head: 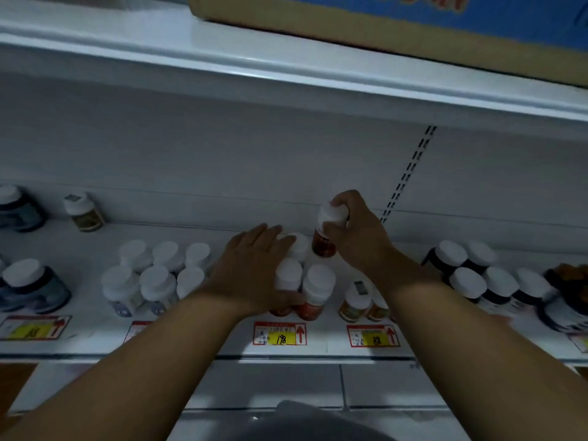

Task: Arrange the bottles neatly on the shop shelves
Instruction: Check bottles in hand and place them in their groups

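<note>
Presently R hand grips red bottle by cap above shelf; L hand lies open, flat against red bottle cluster.

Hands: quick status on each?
Left hand: open, lying flat against the red-label bottles.
Right hand: closed around a raised red-label bottle.

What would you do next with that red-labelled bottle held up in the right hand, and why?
Probably lower it into the back of the red-labelled group. The right hand grips the raised bottle by its white cap, above the shelf, just behind the matching bottles that the left hand is steadying, so the gap behind them looks like its place.
</note>
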### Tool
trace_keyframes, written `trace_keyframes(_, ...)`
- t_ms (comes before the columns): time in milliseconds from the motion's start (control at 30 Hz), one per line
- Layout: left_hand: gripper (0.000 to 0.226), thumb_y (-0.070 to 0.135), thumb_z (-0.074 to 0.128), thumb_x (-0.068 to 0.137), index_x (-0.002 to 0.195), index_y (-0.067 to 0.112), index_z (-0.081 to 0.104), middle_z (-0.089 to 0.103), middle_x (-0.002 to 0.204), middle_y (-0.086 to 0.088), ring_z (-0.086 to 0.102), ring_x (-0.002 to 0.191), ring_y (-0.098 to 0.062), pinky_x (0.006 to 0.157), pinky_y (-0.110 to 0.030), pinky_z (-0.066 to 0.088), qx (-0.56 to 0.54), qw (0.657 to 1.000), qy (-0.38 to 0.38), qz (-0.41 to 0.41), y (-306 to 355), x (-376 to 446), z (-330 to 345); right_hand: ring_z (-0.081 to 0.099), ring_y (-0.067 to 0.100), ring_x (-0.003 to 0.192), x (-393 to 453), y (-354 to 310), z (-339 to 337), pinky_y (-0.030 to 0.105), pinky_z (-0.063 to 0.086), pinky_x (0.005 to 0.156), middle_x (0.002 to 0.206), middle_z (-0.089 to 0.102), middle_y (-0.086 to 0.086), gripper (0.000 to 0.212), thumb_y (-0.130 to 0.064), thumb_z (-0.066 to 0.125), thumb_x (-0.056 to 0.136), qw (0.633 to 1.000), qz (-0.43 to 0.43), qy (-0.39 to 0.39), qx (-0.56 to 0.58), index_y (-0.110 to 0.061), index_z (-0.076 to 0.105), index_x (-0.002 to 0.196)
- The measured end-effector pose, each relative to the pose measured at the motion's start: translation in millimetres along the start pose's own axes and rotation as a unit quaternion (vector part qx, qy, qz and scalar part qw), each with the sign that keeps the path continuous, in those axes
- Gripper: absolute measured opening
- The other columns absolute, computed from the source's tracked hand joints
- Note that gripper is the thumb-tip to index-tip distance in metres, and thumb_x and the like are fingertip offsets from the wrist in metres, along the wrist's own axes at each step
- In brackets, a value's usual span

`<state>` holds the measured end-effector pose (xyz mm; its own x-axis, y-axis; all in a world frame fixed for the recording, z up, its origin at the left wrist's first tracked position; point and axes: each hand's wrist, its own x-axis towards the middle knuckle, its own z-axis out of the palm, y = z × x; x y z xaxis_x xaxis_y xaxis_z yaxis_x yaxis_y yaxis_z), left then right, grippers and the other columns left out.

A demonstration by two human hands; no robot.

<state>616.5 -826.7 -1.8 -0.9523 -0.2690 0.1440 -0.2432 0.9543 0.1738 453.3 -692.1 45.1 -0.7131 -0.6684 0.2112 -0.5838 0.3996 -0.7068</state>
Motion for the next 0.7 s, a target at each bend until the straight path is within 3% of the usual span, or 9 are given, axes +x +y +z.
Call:
trace_keyframes(100, 0.109, 0.088, 0.049, 0.067, 0.152, 0.028, 0.018, 0.017, 0.161, -0.001, 0.011, 0.148, -0.024, 0.117, -0.041, 0.014, -0.006, 1.0, 0.002, -0.014, 3.3, 2.4, 2.6, 0.052, 0.011, 0.07, 5.9, 14.8, 13.6, 0.017, 0.039, 0.05, 0.101, 0.054, 0.005, 0.037, -0.015, 0.062, 0.086, 0.996, 0.011, -0.083, -0.015, -0.021, 0.043, 0.116)
trace_keyframes(233, 0.107, 0.083, 0.052, 0.071, 0.153, 0.026, 0.015, 0.016, 0.161, 0.0, 0.006, 0.148, -0.023, 0.117, -0.039, 0.01, 0.006, 0.999, -0.002, -0.046, 12.3, 5.5, 4.0, 0.056, 0.02, 0.097, 9.1, 23.7, 26.3, 0.03, 0.048, 0.076, 0.113, 0.056, 0.001, 0.04, -0.019, 0.066, 0.081, 0.987, 0.012, -0.162, -0.019, -0.026, 0.048, 0.116)
trace_keyframes(300, 0.108, 0.085, 0.049, 0.069, 0.153, 0.026, 0.015, 0.018, 0.16, -0.001, 0.006, 0.148, -0.026, 0.116, -0.042, 0.01, 0.023, 0.998, -0.004, -0.06, 14.7, 5.7, 4.6, 0.055, 0.019, 0.1, 9.1, 23.9, 31.2, 0.033, 0.048, 0.082, 0.113, 0.056, -0.001, 0.036, -0.019, 0.064, 0.082, 0.983, 0.024, -0.182, -0.008, -0.027, 0.05, 0.114)
trace_keyframes(467, 0.107, 0.085, 0.047, 0.07, 0.152, 0.025, 0.016, 0.022, 0.158, -0.001, 0.007, 0.148, -0.027, 0.115, -0.042, 0.013, 0.022, 0.998, -0.014, -0.059, 9.2, 4.4, 1.7, 0.05, 0.019, 0.113, 4.9, 20.0, 44.8, 0.031, 0.04, 0.092, 0.127, 0.052, 0.004, 0.034, -0.026, 0.047, 0.097, 0.984, 0.018, -0.177, -0.029, -0.019, 0.047, 0.13)
trace_keyframes(600, 0.104, 0.083, 0.052, 0.069, 0.15, 0.025, 0.021, 0.029, 0.154, 0.002, 0.014, 0.146, -0.027, 0.114, -0.042, 0.017, 0.007, 0.999, -0.008, -0.04, 6.4, 4.8, -1.1, 0.055, 0.023, 0.097, -11.2, 15.3, 56.9, 0.029, 0.039, 0.078, 0.108, 0.058, 0.01, 0.028, -0.033, 0.041, 0.101, 0.989, 0.01, -0.147, -0.023, -0.011, 0.056, 0.109)
trace_keyframes(700, 0.104, 0.085, 0.052, 0.066, 0.148, 0.025, 0.027, 0.037, 0.148, 0.002, 0.021, 0.142, -0.027, 0.111, -0.042, 0.021, 0.008, 0.999, 0.003, -0.032, 3.8, 5.1, 2.3, 0.054, 0.029, 0.1, -9.9, 11.7, 58.0, 0.031, 0.037, 0.079, 0.105, 0.06, 0.016, 0.032, -0.028, 0.038, 0.103, 0.991, 0.016, -0.125, -0.048, -0.003, 0.058, 0.104)
